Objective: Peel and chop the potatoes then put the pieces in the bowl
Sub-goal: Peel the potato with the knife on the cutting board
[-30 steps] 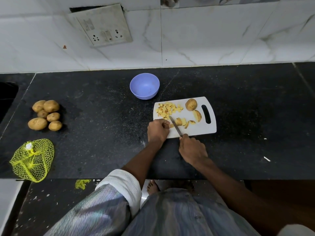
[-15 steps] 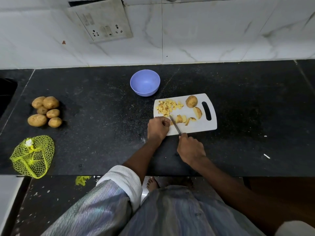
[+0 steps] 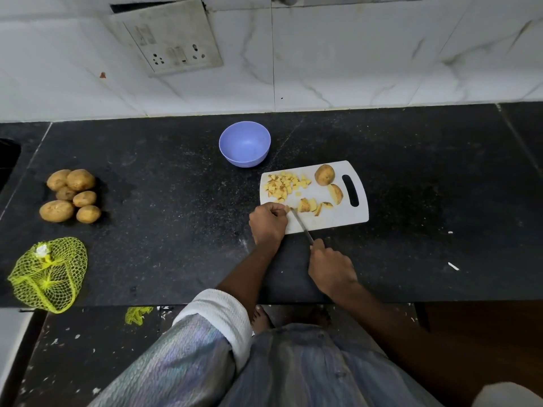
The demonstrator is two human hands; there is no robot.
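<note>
Yellow diced pieces (image 3: 284,185) pile at the cutting board's (image 3: 332,221) far left; the bowl (image 3: 244,143) beyond holds none. Your left hand (image 3: 269,223) pinches a slice, your right hand (image 3: 330,267) grips the knife (image 3: 301,226). Six potatoes (image 3: 72,195) wait, far left.

Six whole potatoes (image 3: 70,195) lie piled at nine o'clock on the bench (image 3: 440,177), beside one yellow net bag (image 3: 48,274). One bowl (image 3: 244,143), one cutting board (image 3: 332,218) and one knife (image 3: 301,226) are present. The board carries one uncut potato (image 3: 324,174) and one heap of diced pieces (image 3: 283,185).

You see a lilac bowl (image 3: 244,143), white cutting board (image 3: 329,221), speckled black counter (image 3: 426,186), yellow net bag (image 3: 48,274).
</note>
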